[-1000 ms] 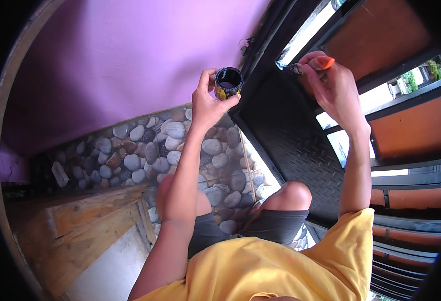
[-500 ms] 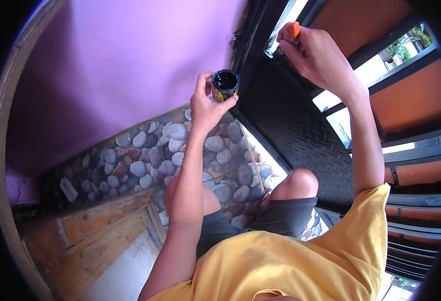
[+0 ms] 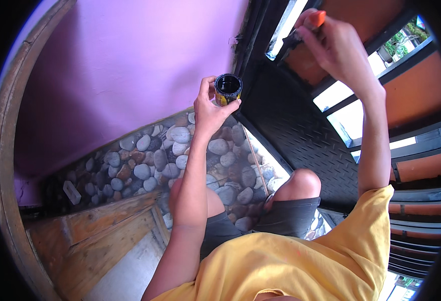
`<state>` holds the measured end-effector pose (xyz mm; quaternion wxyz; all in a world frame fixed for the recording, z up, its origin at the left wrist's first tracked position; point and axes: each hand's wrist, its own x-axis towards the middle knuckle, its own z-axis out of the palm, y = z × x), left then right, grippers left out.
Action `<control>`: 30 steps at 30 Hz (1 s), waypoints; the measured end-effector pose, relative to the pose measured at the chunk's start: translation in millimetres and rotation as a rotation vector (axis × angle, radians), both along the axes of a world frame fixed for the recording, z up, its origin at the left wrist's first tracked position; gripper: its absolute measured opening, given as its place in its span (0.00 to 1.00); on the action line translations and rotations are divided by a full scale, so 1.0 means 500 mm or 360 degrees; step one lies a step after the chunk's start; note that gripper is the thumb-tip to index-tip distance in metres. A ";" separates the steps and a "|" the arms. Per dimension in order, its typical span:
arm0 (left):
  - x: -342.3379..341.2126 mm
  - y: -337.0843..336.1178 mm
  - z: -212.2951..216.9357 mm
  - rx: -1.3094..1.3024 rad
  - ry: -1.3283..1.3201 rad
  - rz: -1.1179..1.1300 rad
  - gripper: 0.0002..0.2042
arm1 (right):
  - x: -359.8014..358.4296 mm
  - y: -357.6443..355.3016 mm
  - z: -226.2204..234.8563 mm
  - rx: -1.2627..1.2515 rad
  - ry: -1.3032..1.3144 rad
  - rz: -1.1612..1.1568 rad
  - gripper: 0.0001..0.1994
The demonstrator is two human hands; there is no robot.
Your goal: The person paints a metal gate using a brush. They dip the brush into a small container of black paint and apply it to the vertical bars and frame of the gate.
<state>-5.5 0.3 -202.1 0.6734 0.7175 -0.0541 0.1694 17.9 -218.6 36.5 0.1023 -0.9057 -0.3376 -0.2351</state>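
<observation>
My left hand (image 3: 209, 114) is wrapped round a small open paint can (image 3: 224, 100), its label yellow and dark, its rim smeared. Glossy black paint (image 3: 227, 85) shows inside. Higher up on the right, my right hand (image 3: 343, 50) grips a paintbrush with an orange handle end (image 3: 319, 18). The brush's dark head points down and left, close to a black metal frame bar and an orange-brown panel (image 3: 303, 64); I cannot tell whether it touches them. Fingers hide the middle of the brush.
A purple wall (image 3: 145, 60) rises on the left. Below it lies a floor patterned with pebbles (image 3: 180, 134). Black treadplate metal (image 3: 295, 135) lines the gate's lower part, near my right knee (image 3: 304, 183). A wooden panel (image 3: 100, 226) is at lower left, and a pale block (image 3: 72, 192) rests by the wall.
My right hand has moved right with the paintbrush, and its dark head now shows. The left hand and can sit slightly lower and farther right in the picture.
</observation>
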 end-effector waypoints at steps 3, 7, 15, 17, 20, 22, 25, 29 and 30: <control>-0.002 0.005 0.002 -0.0006 0.0030 0.0003 0.30 | -0.006 0.005 0.024 0.0087 -0.0026 0.0191 0.07; -0.005 0.003 0.009 -0.0015 0.0021 -0.0034 0.30 | 0.026 0.002 -0.009 -0.0109 0.0093 0.0129 0.09; -0.018 -0.012 0.014 -0.0076 0.0043 -0.0125 0.28 | -0.058 -0.007 0.176 0.0255 -0.0364 0.0018 0.10; -0.023 -0.012 0.006 -0.0093 0.0057 -0.0124 0.29 | -0.010 -0.017 0.122 0.0083 -0.0354 0.0270 0.14; -0.024 -0.013 0.009 -0.0056 0.0051 -0.0134 0.30 | -0.017 0.008 0.062 0.0035 0.0179 0.0187 0.13; -0.023 -0.010 0.016 -0.0074 0.0006 -0.0135 0.29 | -0.008 0.008 0.054 0.0054 0.0077 0.0165 0.11; -0.025 -0.009 0.026 -0.0069 -0.0015 -0.0142 0.28 | -0.019 -0.009 0.139 0.0140 -0.0276 0.0029 0.12; -0.027 -0.009 0.017 -0.0088 -0.0005 -0.0131 0.28 | -0.071 -0.016 0.240 0.0126 -0.0792 0.0033 0.07; -0.028 -0.010 0.015 -0.0090 -0.0007 -0.0130 0.28 | -0.092 -0.009 0.260 0.0020 -0.0882 -0.0076 0.08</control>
